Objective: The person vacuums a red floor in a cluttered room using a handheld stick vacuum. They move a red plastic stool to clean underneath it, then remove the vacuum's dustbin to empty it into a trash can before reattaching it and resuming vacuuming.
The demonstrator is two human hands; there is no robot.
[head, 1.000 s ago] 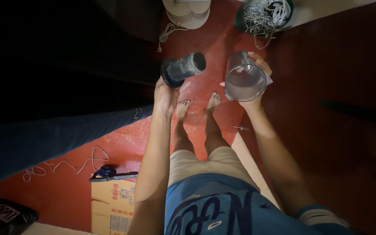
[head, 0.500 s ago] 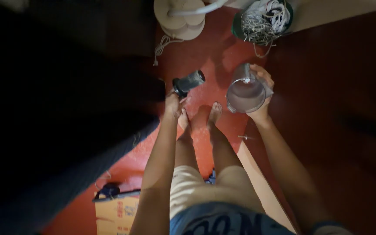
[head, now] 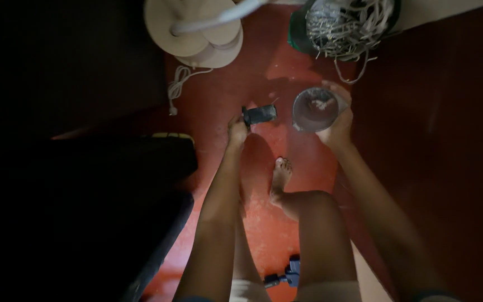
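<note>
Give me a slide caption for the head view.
Left hand holds a dark filter, right hand a clear cup, above a red floor.

Reds, greys and cream in dim light

The floor (head: 264,223) is brick red with pale dusty speckles. At twelve o'clock of centre, the left hand (head: 237,132) grips a dark grey cylindrical filter (head: 260,115); at one o'clock the right hand (head: 337,127) holds a clear, grey-clouded cup (head: 313,109). The round base (head: 194,31) at eleven o'clock is cream; the tub (head: 297,31) at one o'clock is dark green, filled with whitish tangled strands.
</note>
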